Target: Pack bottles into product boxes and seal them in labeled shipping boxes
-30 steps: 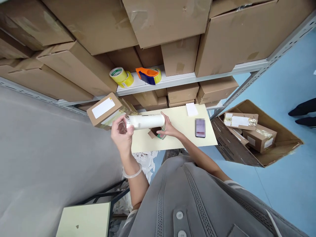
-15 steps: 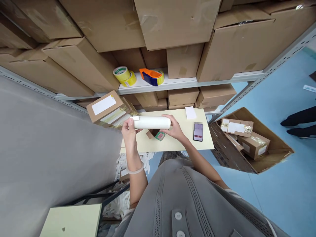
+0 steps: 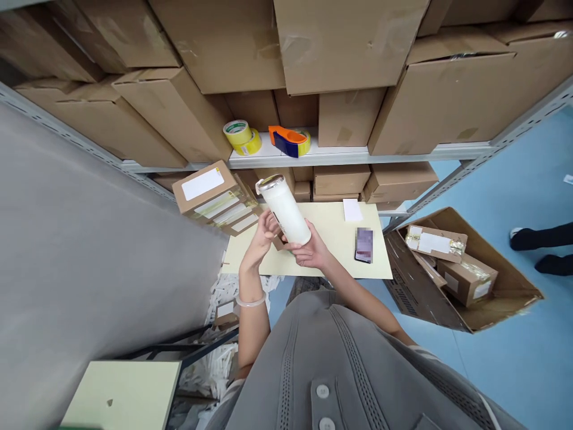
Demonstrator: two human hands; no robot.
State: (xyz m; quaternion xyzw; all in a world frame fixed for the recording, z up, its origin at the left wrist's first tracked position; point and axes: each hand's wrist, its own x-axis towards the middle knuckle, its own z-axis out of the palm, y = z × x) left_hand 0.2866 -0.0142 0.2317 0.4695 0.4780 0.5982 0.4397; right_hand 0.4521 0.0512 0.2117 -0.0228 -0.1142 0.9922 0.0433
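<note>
A white bottle (image 3: 286, 210) with a shiny metal-coloured lid and a small white loop tilts up and to the left above the table. My right hand (image 3: 312, 246) is closed round its lower end. Beside the bottle's left side, my left hand (image 3: 264, 232) is apart from it, fingers loosely bent and holding nothing. Some dark printing shows on that side of the bottle. Below the hands, a small opened carton (image 3: 278, 243) on the cream table (image 3: 326, 263) is mostly hidden.
Stacked, labelled cartons (image 3: 203, 185) stand at the table's left. A phone (image 3: 364, 245) and white paper (image 3: 352, 209) lie right. Tape rolls (image 3: 242, 137) and a tape dispenser (image 3: 289, 141) sit on the shelf. A large box (image 3: 501, 298) holds parcels; a person's legs (image 3: 544, 239) show beyond.
The bottle has turned from lying level to tilted, lid end up. My left hand has let go of the lid end and moved right and slightly down; my right hand still holds the base.
</note>
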